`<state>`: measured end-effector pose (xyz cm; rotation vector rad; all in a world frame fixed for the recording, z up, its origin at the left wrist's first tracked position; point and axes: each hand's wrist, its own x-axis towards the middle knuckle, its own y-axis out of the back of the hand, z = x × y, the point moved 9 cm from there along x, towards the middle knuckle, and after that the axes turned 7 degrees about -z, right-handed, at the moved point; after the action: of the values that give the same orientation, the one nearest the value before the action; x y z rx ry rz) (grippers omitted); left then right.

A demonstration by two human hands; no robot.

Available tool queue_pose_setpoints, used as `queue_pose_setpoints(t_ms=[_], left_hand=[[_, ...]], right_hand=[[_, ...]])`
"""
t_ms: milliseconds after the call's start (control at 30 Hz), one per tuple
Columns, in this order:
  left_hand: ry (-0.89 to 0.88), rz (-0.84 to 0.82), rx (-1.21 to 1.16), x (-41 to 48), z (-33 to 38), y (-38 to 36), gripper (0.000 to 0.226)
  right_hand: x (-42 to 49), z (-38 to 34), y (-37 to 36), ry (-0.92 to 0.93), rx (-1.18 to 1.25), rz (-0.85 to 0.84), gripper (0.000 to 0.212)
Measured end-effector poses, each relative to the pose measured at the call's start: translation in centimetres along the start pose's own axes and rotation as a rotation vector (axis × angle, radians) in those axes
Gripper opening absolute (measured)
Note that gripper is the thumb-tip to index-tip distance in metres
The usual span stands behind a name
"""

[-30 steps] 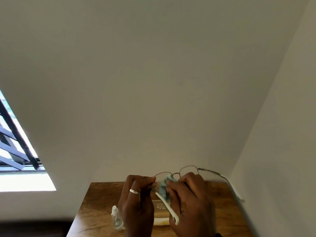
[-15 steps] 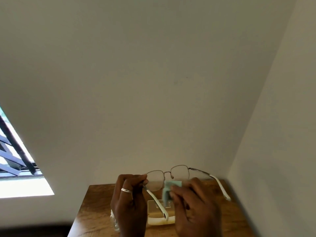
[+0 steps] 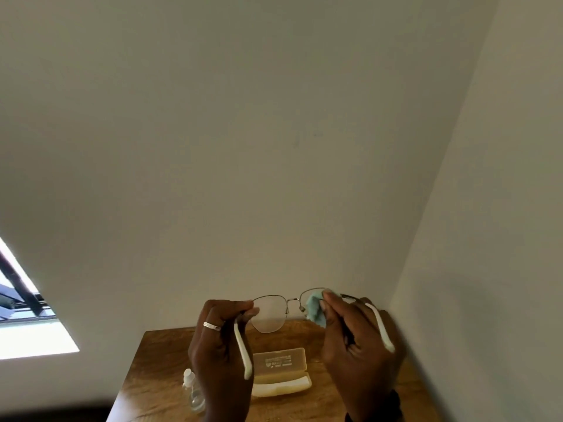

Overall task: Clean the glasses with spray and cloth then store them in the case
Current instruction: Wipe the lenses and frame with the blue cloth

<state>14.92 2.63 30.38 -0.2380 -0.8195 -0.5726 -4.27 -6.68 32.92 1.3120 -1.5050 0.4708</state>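
Wiping was underway, the left hand (image 3: 219, 339) pinching the glasses (image 3: 269, 313), the right hand (image 3: 356, 345) pinching the cloth (image 3: 315, 307) on one lens; storing them in the open case (image 3: 278, 373) remained.

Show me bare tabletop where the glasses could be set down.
Bare wood on the table at the back left corner, beyond the spray bottle; a strip between the case and the wall; another in front of the case. Crowded: the left hand covers the gap between bottle and case. The right hand hides the right side.
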Motion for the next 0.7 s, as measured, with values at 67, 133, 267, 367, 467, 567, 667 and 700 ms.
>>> queue_pose_setpoints(t_ms=[67,133,267,367,467,567,667,700], left_hand=[[-0.01,-0.006,-0.002,0.1,0.2,-0.1,0.012],[-0.02,-0.006,-0.005,0.0,0.3,-0.2,0.014],[-0.013,-0.006,-0.011,-0.2,-0.1,-0.5,0.019],[-0.009,-0.007,0.01,-0.4,-0.5,-0.1,0.016],[-0.017,-0.007,0.02,-0.6,-0.6,0.2,0.013],[-0.004,-0.005,0.001,-0.9,-0.6,0.1,0.011],[0.016,0.005,-0.041,-1.1,-0.7,-0.1,0.011],[0.021,0.009,-0.058,-1.1,-0.6,-0.2,0.012]], right_hand=[[0.1,0.0,-0.1,-0.011,0.016,-0.014,0.04],[0.1,0.0,-0.3,-0.019,0.04,-0.032,0.033],[-0.5,0.9,-1.7,-0.105,0.199,-0.128,0.026],[-1.3,1.0,-2.1,-0.107,0.233,-0.232,0.027],[-1.9,1.4,-1.3,-0.076,0.147,-0.287,0.024],[-2.1,1.7,-0.7,-0.057,0.069,-0.271,0.021],[-1.4,1.6,0.3,-0.072,-0.012,-0.17,0.016],[-1.1,1.4,0.5,-0.071,-0.022,-0.141,0.016]])
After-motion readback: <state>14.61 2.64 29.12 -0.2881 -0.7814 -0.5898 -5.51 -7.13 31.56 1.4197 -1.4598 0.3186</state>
